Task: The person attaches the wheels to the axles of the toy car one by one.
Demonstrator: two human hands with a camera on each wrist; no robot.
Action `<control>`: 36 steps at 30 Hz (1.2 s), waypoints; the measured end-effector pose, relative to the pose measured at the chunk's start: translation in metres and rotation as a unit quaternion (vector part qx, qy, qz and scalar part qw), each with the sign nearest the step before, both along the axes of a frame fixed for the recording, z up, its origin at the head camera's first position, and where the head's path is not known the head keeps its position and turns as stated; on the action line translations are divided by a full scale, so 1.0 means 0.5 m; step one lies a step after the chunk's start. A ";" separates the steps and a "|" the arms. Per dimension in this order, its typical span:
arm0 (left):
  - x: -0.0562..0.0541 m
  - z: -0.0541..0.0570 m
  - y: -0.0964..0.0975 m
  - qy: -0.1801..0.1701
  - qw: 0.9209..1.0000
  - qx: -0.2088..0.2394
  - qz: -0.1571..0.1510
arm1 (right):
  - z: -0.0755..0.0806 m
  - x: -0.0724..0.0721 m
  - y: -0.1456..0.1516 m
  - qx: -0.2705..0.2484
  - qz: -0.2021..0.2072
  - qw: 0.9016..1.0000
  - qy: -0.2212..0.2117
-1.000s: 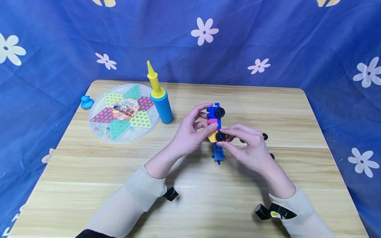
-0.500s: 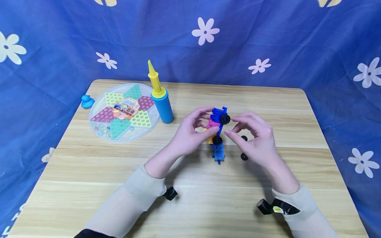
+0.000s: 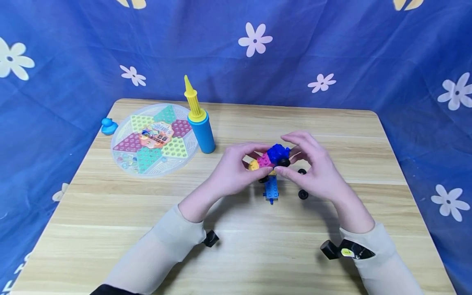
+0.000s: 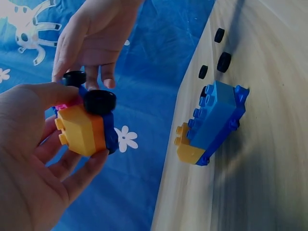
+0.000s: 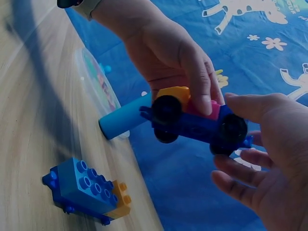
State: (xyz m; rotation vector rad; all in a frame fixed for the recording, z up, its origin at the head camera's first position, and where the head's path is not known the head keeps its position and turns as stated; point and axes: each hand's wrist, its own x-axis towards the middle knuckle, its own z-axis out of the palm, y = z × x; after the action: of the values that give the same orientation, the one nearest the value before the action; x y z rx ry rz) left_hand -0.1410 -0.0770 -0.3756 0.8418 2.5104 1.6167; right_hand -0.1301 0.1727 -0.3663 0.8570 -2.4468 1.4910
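Note:
My left hand (image 3: 234,170) grips a toy block car (image 3: 264,160) above the table. The car has a dark blue wheeled base with yellow, orange, pink and blue bricks on it. In the right wrist view its black wheels (image 5: 167,110) face the camera. My right hand (image 3: 317,174) holds the car's blue end, thumb on one side and fingers on the other. Below, a second block car base (image 4: 214,115) stands on the table, carrying a light blue brick and a yellow one; no wheels show on it. Loose black wheels (image 3: 303,194) lie to its right.
A round game board (image 3: 155,139) with star patterns lies at the left, marbles in it. Beside it stands a blue pump (image 3: 203,135) with a yellow nozzle, and a blue toy duck (image 3: 108,126) sits at the table's left edge. Behind hangs a blue flowered cloth (image 3: 206,49).
The car has been turned and tilted from pointing away to slanting rightward, its studs now facing up. My right hand has moved from the near wheel to the car's blue end.

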 end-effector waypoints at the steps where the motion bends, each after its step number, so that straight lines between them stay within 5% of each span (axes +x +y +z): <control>1: 0.001 0.000 0.000 0.013 1.000 -0.011 -0.006 | 0.000 -0.001 0.001 0.008 0.008 1.000 0.002; 12: 0.007 0.007 -0.001 0.098 0.987 -0.123 -0.030 | -0.005 0.001 0.014 0.026 0.060 0.997 -0.037; 20: -0.001 -0.004 -0.013 0.133 0.989 -0.061 -0.028 | -0.019 0.005 0.019 -0.064 0.057 0.996 -0.033; 36: -0.011 -0.025 -0.023 0.032 0.999 0.001 -0.030 | -0.044 0.001 0.046 -0.168 0.047 0.979 -0.109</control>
State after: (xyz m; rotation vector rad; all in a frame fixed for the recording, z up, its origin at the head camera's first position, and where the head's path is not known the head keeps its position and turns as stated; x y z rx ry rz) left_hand -0.1466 -0.0883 -0.3882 0.9734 2.4993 1.6006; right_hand -0.1297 0.1958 -0.3881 0.7833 -2.2176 2.0551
